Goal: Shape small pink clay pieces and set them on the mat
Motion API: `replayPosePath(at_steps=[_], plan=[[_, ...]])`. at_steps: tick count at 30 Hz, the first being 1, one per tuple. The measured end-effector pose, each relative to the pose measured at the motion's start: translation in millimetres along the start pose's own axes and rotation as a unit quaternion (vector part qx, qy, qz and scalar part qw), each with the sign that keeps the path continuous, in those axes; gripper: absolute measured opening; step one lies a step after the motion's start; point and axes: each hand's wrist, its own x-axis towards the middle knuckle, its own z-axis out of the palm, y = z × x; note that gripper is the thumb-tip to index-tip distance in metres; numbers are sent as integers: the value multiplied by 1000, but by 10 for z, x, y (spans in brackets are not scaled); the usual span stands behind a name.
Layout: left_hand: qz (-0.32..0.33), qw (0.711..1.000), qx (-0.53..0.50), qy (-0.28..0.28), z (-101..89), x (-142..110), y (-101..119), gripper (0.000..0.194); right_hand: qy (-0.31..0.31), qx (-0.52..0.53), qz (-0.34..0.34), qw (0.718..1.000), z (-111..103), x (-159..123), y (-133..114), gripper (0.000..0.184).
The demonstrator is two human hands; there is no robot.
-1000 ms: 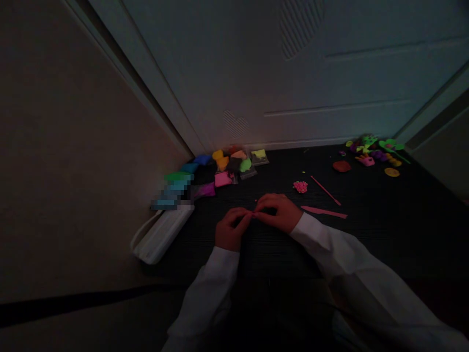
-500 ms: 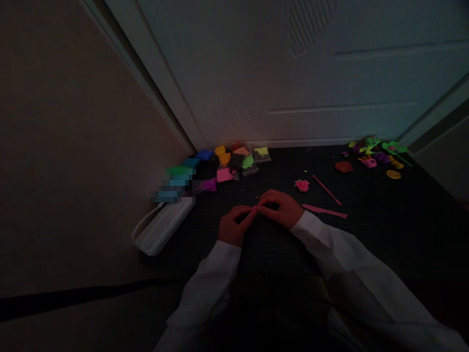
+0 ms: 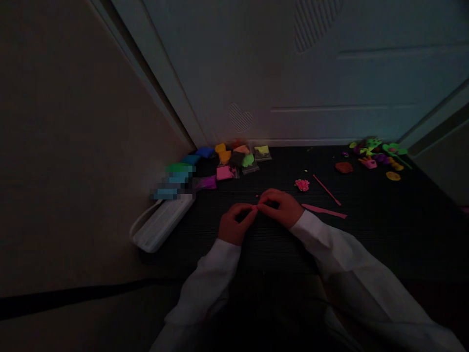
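A small bit of pink modelling clay (image 3: 255, 208) is pinched between my two hands, mostly covered by the fingertips. My left hand (image 3: 235, 225) grips it from the left with thumb and forefinger. From the right, my right hand (image 3: 281, 209) closes thumb and fingers on the same bit. Just beyond the fingers lies a tiny pink crumb (image 3: 257, 196). To the right of my right hand are a pink clay knife (image 3: 324, 211), a thin pink modelling stick (image 3: 327, 190) and a pink clay flower (image 3: 302, 185) with pale specks.
Bags of coloured clay (image 3: 224, 172) line the back left of the dark table (image 3: 278, 254). A white power strip (image 3: 163, 225) with a cable lies at the left edge. Finished-looking clay figures (image 3: 370, 151), a red lump (image 3: 344, 167) and a yellow disc (image 3: 393, 176) sit at the far right.
Both hands have risen slightly in view, still together on the pink clay, and their fingertips have shifted a little. The camera view has also shifted slightly. The tools and flower lie as before.
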Motion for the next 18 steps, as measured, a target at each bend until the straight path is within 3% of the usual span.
replayPosePath(at_steps=[12,18], plan=[[20,999,31,-31,-12,8,-49,17,-7,-9,-8,1000,7,5,10,12],[15,999,33,-14,-10,7,-5,16,-4,-15,0,1000,13,6,13,12]])
